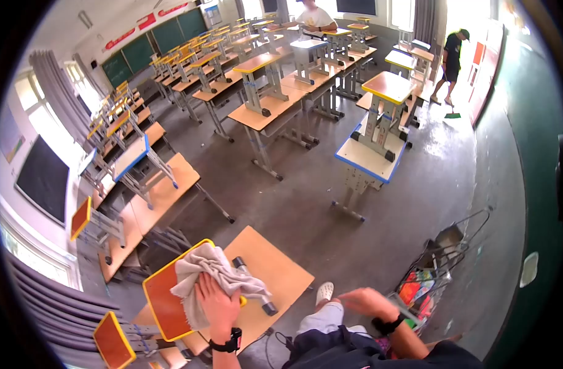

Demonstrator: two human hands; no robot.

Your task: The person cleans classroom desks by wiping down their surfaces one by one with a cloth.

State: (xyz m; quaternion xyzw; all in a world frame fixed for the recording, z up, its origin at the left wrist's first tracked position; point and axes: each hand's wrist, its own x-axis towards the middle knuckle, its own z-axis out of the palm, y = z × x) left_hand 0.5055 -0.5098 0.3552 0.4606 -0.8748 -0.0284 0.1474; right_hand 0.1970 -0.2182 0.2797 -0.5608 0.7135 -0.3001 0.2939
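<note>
My left hand (pixel 219 305) presses a crumpled, pale greyish cloth (pixel 211 270) onto the orange-brown, yellow-rimmed seat of a stool (pixel 161 289). Its fingertips are partly sunk in the folds. The stool lies tipped on a light wooden desk (pixel 281 261), and a grey leg bar with dark end caps shows beside the cloth. Out over the floor, to the right of the desk, is my right hand (pixel 362 301). Its fingers are stretched out and nothing is seen in them.
Another yellow-rimmed stool (pixel 114 341) is at lower left. Rows of desks carry upturned stools, including a blue-edged desk (pixel 370 161) ahead. A wire rack (pixel 426 277) with colourful items stands by the right wall. One person (pixel 315 18) is among the desks; another (pixel 453 58) holds a green broom (pixel 452 115).
</note>
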